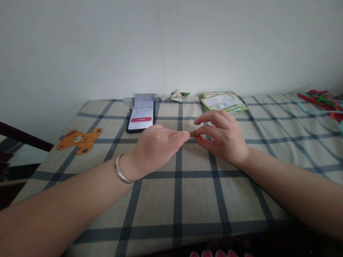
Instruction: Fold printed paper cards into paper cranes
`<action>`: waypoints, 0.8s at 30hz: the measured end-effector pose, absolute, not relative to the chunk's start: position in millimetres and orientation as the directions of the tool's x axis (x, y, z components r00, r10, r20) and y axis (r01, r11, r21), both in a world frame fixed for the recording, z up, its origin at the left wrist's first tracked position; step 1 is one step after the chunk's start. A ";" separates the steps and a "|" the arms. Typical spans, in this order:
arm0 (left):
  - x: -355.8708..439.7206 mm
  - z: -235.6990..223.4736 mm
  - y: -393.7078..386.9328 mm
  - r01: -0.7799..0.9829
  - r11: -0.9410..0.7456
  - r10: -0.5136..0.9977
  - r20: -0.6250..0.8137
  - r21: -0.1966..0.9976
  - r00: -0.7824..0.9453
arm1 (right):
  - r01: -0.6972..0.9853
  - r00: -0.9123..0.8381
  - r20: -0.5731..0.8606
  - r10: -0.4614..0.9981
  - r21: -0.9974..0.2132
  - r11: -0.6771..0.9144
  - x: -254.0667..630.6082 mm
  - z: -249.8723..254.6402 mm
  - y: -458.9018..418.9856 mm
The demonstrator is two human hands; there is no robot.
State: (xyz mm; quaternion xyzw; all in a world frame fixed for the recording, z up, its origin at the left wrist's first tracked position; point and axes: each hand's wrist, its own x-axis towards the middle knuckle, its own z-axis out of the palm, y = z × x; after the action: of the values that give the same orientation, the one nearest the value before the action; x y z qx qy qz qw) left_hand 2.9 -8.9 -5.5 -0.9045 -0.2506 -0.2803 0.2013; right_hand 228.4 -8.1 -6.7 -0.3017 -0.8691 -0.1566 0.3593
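Observation:
Over the middle of the table my two hands meet at a small olive-green piece [192, 134], too small to name. My right hand [221, 135] pinches it between thumb and fingertip, with the other fingers curled above. From the other side my left hand [158, 146] reaches in, fingers pressed together and its thumb tip against the piece. Most of the left fingers are hidden behind the back of that hand. A silver bangle [122, 171] circles the left wrist.
A checked cloth [160, 210] covers the table. Behind the left hand lies a phone [140, 116] showing a timer. Crumpled wrappers [175, 95] and green-white packets [223, 101] lie near the wall. A bear cutout [80, 140] is at left, colourful strips [321, 101] at far right.

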 end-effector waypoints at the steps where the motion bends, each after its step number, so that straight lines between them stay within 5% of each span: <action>1: 3.0 -5.4 -9.1 0.573 -0.789 0.346 0.611 -0.222 0.712 | 0.636 -0.558 0.723 0.407 0.058 0.769 228.5 -7.0 -8.2; 24: 4.5 -6.0 -11.7 0.617 -0.770 0.423 0.594 -0.161 0.684 | 0.528 -0.646 0.707 0.286 0.145 0.837 226.8 -5.4 -9.5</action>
State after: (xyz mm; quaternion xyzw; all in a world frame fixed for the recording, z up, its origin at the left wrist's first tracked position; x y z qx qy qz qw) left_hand 4.5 -11.7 -6.0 -0.9002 -0.2890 -0.2732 0.1772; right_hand 226.8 -9.5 -5.4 -0.2285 -0.8909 -0.1717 0.3530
